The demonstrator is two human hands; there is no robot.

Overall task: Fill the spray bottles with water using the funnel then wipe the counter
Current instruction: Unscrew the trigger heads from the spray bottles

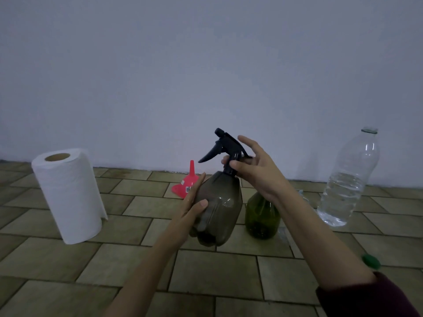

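Note:
A smoky grey spray bottle point(220, 211) with a black trigger head point(225, 146) is lifted above the tiled counter point(217, 273). My left hand point(194, 202) grips its body from the left. My right hand point(254, 165) pinches the black collar at its neck, the other fingers spread. A green spray bottle point(261, 216) stands behind my right forearm, its top hidden. A pink funnel point(187, 184) lies mouth-down near the wall. A clear water bottle point(350, 179), uncapped and partly full, stands at the right.
A paper towel roll point(68, 195) stands upright at the left. A green bottle cap point(370, 261) lies on the tiles by my right arm. A plain wall point(206, 76) closes off the back of the counter.

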